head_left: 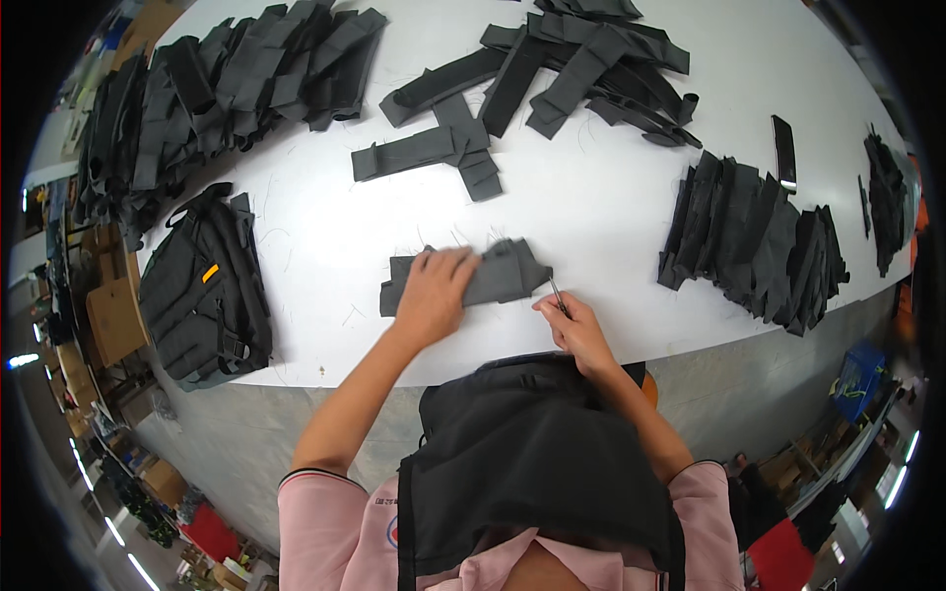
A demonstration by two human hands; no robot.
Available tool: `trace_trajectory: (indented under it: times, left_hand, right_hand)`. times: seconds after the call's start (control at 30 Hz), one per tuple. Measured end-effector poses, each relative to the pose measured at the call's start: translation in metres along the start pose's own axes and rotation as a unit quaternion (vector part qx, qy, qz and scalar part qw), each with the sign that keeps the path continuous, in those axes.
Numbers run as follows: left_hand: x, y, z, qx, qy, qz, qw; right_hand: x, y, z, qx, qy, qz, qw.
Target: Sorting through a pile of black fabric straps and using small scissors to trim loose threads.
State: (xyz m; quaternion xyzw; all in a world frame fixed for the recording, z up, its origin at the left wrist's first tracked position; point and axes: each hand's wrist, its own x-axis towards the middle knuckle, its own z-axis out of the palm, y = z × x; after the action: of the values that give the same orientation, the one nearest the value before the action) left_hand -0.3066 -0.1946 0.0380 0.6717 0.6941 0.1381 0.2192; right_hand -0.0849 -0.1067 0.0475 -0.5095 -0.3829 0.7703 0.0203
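White table, workshop clutter beyond its edge. My left hand flat, fingers together, pressing grey fabric piece near table's front; right hand pinching small metal tool at its edge; black fabric stacks around

Under the fingers of the left hand lies a dark grey fabric piece, plain, no pattern. The right hand pinches a thin silvery tool at that piece's right end. The table is white, with thin dark threads scattered on it. Beyond the fingers, the strap pieces and fabric stacks are charcoal to black. Left of the fingers, a black backpack carries one small orange tag. The sleeves are pink, the apron black.
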Motion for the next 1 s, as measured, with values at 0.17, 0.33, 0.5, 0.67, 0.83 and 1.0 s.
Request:
trace_trajectory:
  times: [0.17,0.33,0.5,0.67,0.83,1.0]
  left_hand:
    - [-0.017,0.02,0.015,0.021,-0.039,-0.005,0.999]
    - [-0.007,0.018,0.011,-0.286,-0.042,-0.244,0.926]
    - [0.022,0.028,-0.019,-0.599,-0.084,-0.327,0.726]
    - [0.135,0.106,-0.055,-0.518,-0.107,-0.147,0.836]
    - [0.241,0.216,-0.078,-0.295,-0.147,0.134,0.935]
    - [0.309,0.316,-0.052,0.105,-0.037,0.53,0.841]
  right_hand:
    - [0.011,0.009,-0.005,0.035,0.04,-0.047,0.997]
    - [-0.007,-0.003,-0.016,0.036,0.076,-0.084,0.993]
    - [-0.011,0.004,-0.031,0.055,0.094,-0.145,0.983]
    - [-0.05,0.006,-0.069,0.134,0.165,-0.137,0.968]
    - [-0.079,0.03,-0.096,0.202,0.236,-0.174,0.934]
    - [-0.094,0.05,-0.106,0.226,0.296,-0.16,0.914]
